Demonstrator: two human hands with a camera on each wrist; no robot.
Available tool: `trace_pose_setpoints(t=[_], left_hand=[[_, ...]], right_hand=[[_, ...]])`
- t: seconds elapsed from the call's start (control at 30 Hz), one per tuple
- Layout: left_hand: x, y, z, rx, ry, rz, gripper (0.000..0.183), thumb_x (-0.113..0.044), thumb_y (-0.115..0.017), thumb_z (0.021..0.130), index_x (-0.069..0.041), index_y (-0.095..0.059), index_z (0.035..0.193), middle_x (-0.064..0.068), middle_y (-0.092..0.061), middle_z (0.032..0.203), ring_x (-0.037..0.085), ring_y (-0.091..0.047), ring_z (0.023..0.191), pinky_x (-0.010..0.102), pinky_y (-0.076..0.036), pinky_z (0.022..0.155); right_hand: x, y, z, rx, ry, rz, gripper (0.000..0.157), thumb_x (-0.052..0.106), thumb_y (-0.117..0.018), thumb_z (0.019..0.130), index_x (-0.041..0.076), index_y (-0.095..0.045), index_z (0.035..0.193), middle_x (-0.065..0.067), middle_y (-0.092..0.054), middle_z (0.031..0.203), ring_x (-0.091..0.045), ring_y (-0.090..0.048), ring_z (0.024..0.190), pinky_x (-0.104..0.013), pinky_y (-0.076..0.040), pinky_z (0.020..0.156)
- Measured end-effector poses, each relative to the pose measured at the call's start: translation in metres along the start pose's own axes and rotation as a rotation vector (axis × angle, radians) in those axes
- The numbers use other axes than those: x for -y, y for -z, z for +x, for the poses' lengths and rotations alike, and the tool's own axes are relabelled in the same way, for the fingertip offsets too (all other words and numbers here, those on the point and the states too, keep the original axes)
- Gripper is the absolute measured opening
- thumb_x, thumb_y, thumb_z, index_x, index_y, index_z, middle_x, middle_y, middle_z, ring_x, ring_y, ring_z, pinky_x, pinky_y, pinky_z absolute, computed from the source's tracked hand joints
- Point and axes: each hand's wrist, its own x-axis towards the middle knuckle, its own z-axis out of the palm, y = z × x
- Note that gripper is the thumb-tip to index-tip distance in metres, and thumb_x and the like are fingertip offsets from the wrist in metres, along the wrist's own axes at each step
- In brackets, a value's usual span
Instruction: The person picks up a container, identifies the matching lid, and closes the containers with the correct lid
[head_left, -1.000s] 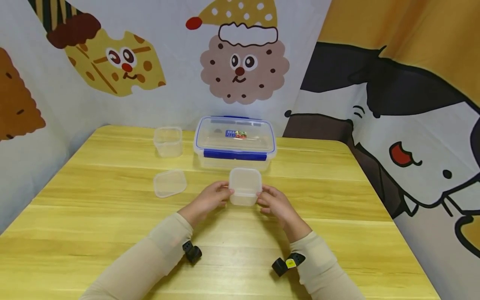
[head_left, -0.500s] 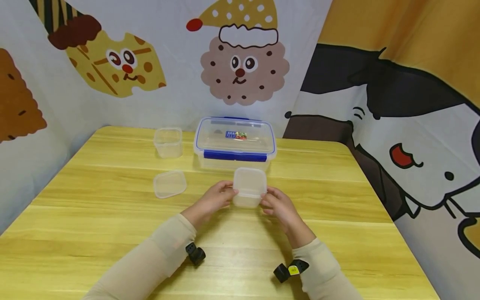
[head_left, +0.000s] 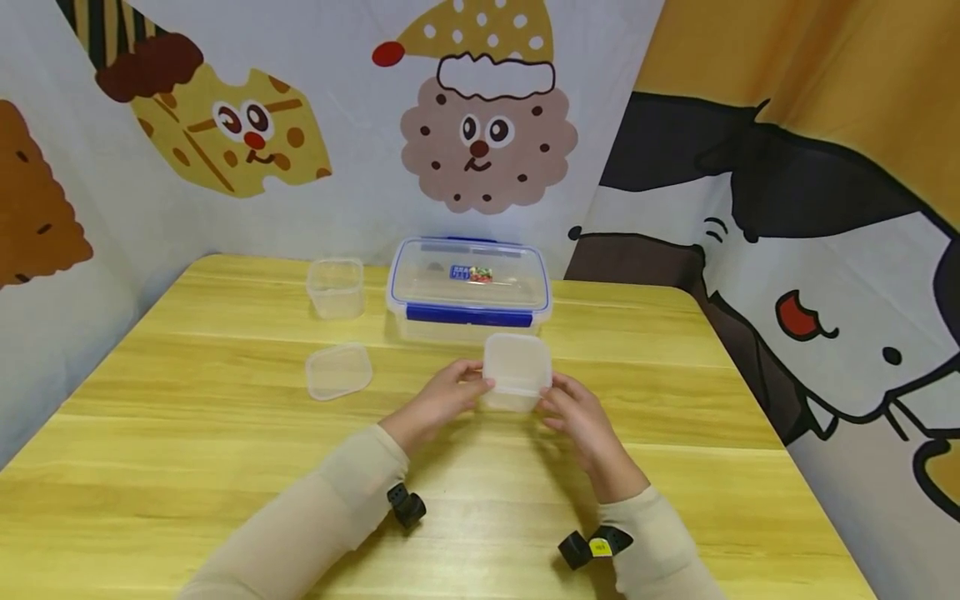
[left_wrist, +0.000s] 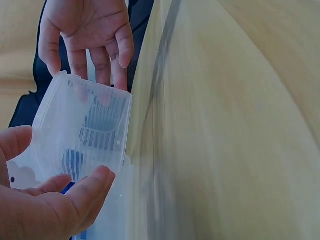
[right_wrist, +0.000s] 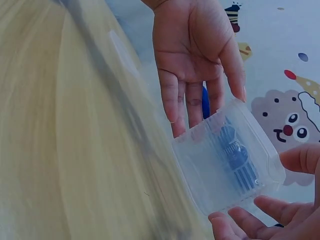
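Observation:
Both hands hold a small clear lidded food container (head_left: 516, 371) between them, in front of the large box. My left hand (head_left: 444, 400) grips its left side, thumb at the lid's edge. On the opposite side my right hand (head_left: 588, 429) holds it the same way. In the left wrist view the container (left_wrist: 85, 125) is tilted, the left hand (left_wrist: 60, 207) below and the right hand (left_wrist: 90, 35) above. Blue streaks show through the walls of the container (right_wrist: 205, 170) in the right wrist view.
A large clear storage box (head_left: 468, 287) with blue latches stands at the back middle. To its left is an open small container (head_left: 336, 292), and nearer lies a loose translucent lid (head_left: 339, 372). The wooden table (head_left: 225, 450) backs onto a cartoon-printed cloth (head_left: 315, 221).
Both hands have moved to the right, carrying the small container with them. The large box, the other container and the loose lid stay where they were.

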Motion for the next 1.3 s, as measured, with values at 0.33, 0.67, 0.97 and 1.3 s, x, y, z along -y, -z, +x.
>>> trace_pose_setpoints(t=[0.33, 0.67, 0.97, 1.3], left_hand=[[-0.005, -0.013, 0.006, 0.029, -0.017, 0.002, 0.046, -0.022, -0.056, 0.088, -0.001, -0.043, 0.127, 0.014, -0.051, 0.118, 0.027, -0.049, 0.105, 0.046, -0.042, 0.091], [-0.014, -0.027, 0.013, 0.019, 0.003, -0.013, 0.047, -0.025, -0.057, 0.088, -0.006, -0.043, 0.129, 0.011, -0.049, 0.122, 0.026, -0.048, 0.110, 0.045, -0.041, 0.093], [-0.018, -0.041, 0.018, 0.016, 0.000, -0.026, 0.048, -0.027, -0.057, 0.088, -0.006, -0.043, 0.129, 0.011, -0.048, 0.123, 0.026, -0.048, 0.110, 0.046, -0.042, 0.092], [-0.019, -0.057, 0.028, 0.000, -0.002, -0.011, 0.049, -0.028, -0.057, 0.088, -0.007, -0.043, 0.129, 0.011, -0.048, 0.124, 0.025, -0.048, 0.109, 0.039, -0.045, 0.089]], right_hand=[[0.006, 0.017, -0.002, -0.013, 0.000, -0.028, 0.048, 0.022, -0.050, 0.090, 0.005, -0.039, 0.133, -0.017, -0.045, 0.130, -0.033, -0.048, 0.113, -0.043, -0.044, 0.090], [0.013, 0.032, -0.001, -0.027, -0.022, -0.045, 0.048, 0.022, -0.046, 0.092, 0.005, -0.036, 0.135, -0.016, -0.043, 0.131, -0.032, -0.045, 0.115, -0.040, -0.043, 0.092], [0.014, 0.045, 0.001, -0.030, -0.016, -0.076, 0.047, 0.025, -0.043, 0.094, 0.004, -0.035, 0.135, -0.017, -0.042, 0.131, -0.031, -0.045, 0.114, -0.036, -0.045, 0.088], [0.015, 0.061, 0.004, -0.037, -0.030, -0.110, 0.050, 0.027, -0.039, 0.094, 0.003, -0.032, 0.137, -0.016, -0.039, 0.134, -0.028, -0.046, 0.114, -0.033, -0.046, 0.086]])
